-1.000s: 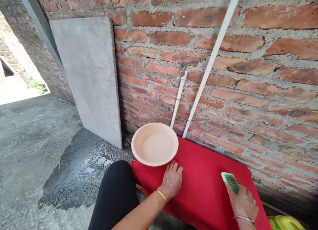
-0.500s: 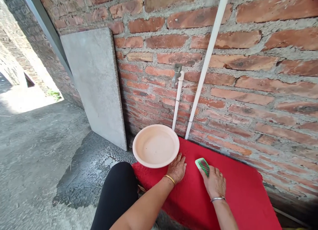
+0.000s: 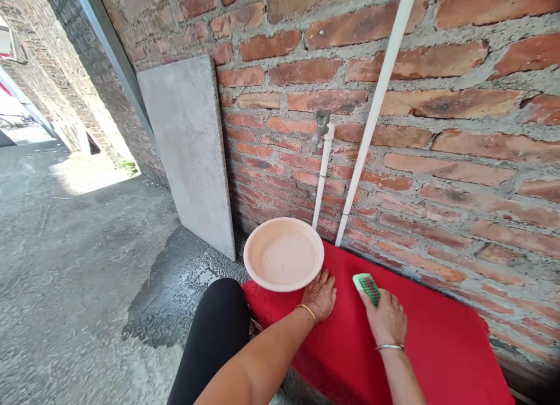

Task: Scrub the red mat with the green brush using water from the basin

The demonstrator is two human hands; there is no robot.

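My left hand (image 3: 320,294) lies flat on the red cloth (image 3: 441,341), its fingers stretched out beside the rim of a pale pink basin (image 3: 282,259). On the cloth further right, my right hand (image 3: 387,318) is closed around a small green and white scrub brush (image 3: 367,288) with a dark reddish pattern. The fingers of this hand are partly hidden behind its back. Inside the basin only a few dark specks show. The basin rests at the left end of the cloth.
Behind the cloth rises a brick wall (image 3: 271,125) with white pipes (image 3: 376,113) and a tap (image 3: 321,128). A grey slab (image 3: 188,154) leans there. Wet concrete floor (image 3: 175,294) spreads left of my black-clad knee (image 3: 219,329).
The view has turned a little to the left, so everything sits further right. Both hands, the brush and the basin keep about the same places on the cloth.
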